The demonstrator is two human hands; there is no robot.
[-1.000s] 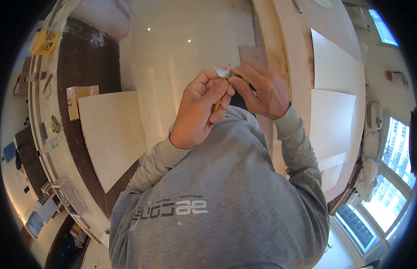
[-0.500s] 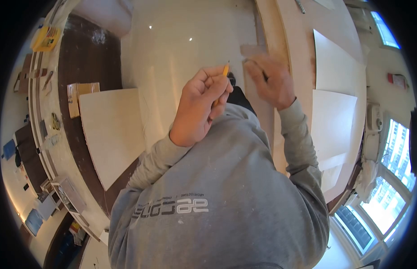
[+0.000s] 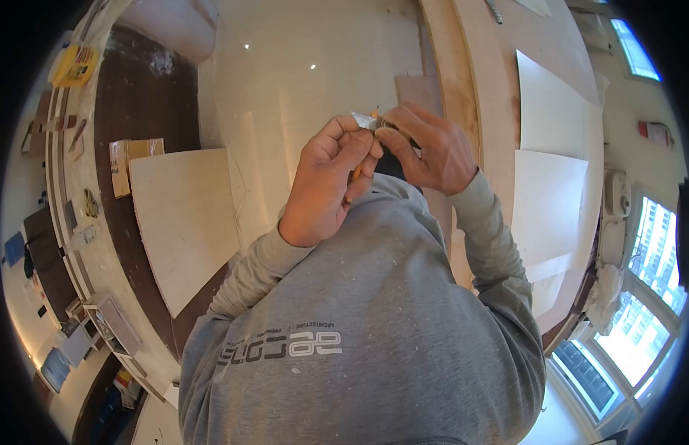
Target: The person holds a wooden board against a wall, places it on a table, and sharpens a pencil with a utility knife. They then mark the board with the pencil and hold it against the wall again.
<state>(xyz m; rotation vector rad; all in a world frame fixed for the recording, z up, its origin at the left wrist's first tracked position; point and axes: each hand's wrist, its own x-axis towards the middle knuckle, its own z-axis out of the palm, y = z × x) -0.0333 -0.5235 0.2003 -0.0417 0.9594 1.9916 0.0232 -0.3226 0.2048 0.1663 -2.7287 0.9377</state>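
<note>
My left hand (image 3: 331,176) is closed around a yellow pencil (image 3: 355,173), held upright in front of my chest. Its tip end shows just above the fingers, partly covered. My right hand (image 3: 432,147) pinches a small flat silver blade (image 3: 364,120), which lies across the pencil's upper end. Both hands meet there, with the fingertips almost touching. Exactly where the blade's edge meets the wood is hidden behind the fingers.
Pale boards (image 3: 550,200) lie on the long worktop to the right. Another pale board (image 3: 187,222) leans at the left beside a cardboard box (image 3: 120,167). A yellow container (image 3: 74,65) stands far left, and windows (image 3: 637,326) are at the right.
My right hand has moved left to the pencil, bringing the silver blade against its upper end. The left hand has stayed almost in place, still gripping the pencil.
</note>
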